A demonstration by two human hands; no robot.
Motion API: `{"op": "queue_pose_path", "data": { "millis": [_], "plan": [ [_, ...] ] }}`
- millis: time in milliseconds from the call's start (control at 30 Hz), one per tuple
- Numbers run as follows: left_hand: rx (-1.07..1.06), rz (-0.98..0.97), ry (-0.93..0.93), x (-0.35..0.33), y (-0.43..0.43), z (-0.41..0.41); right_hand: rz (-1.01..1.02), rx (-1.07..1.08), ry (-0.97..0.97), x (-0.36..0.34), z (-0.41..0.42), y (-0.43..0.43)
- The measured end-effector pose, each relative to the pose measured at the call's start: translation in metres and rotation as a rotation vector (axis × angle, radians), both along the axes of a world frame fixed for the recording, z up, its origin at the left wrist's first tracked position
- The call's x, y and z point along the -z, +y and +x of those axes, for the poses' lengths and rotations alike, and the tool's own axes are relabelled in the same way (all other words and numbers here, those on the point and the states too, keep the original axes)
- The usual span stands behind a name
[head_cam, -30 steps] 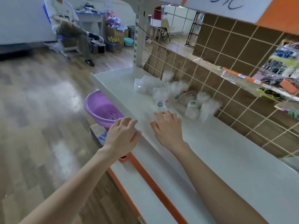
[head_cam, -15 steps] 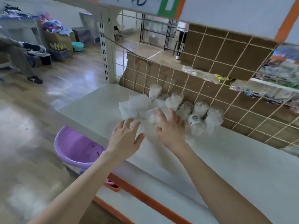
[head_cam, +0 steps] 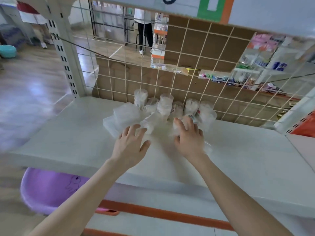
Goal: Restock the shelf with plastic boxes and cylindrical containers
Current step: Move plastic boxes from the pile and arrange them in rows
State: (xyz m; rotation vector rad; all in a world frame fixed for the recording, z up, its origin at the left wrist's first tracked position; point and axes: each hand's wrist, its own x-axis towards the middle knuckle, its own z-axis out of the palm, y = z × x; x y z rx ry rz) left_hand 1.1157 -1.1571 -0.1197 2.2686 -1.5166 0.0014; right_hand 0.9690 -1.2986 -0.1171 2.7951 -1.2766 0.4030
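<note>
Left hand [head_cam: 131, 144], fingers spread, touches the plastic boxes [head_cam: 123, 115] at its eleven o'clock; right hand [head_cam: 189, 137] curls round a cylindrical container [head_cam: 175, 132] beneath it, other containers [head_cam: 165, 104] standing at twelve.

1. A purple basin [head_cam: 51, 189] sits low on my left, with a small animal drawn in outline on its side.
2. A pale wire grid [head_cam: 183, 54] stands straight in front of me.
3. Brown cardboard [head_cam: 213, 45] lies flat behind the grid and covers most of it.
4. A white upright post [head_cam: 64, 53] with paired slots rises at the grid's left end.
5. Shiny wooden floor [head_cam: 30, 79] spreads away to my left.
6. A teal tub [head_cam: 7, 51] rests on that floor at the far left edge.
7. A person [head_cam: 144, 31] in dark trousers stands far off beyond the grid.
8. A sign [head_cam: 211, 7] with green and orange borders hangs overhead.
9. An orange strip [head_cam: 162, 213] runs along the ledge below me.
10. Colourful packets [head_cam: 265, 55] fill racks beyond the grid on my right, too blurred to read.
</note>
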Motion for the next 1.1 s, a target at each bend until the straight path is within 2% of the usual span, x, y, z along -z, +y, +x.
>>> {"op": "queue_pose_path", "data": {
  "millis": [167,300,500,667,833,1100],
  "plan": [
    [0.026,-0.003,0.005,0.005,-0.001,0.007,-0.047,0.074,0.002,-0.002,-0.012,-0.018],
    [0.017,-0.013,-0.001,0.004,0.003,0.018,-0.008,0.14,-0.012,-0.007,0.0,-0.019],
    [-0.069,-0.097,-0.014,-0.004,0.015,0.047,-0.016,-0.122,-0.156,-0.013,0.052,0.014],
    [-0.134,-0.086,-0.016,-0.001,0.026,0.069,0.01,-0.275,-0.053,-0.009,0.102,0.029],
    [-0.149,-0.078,-0.01,0.003,0.028,0.079,0.1,-0.233,0.007,0.008,0.109,0.027],
    [-0.111,-0.069,0.003,0.0,-0.006,0.082,-0.002,-0.139,-0.002,0.013,0.077,0.019]
  ]
}}
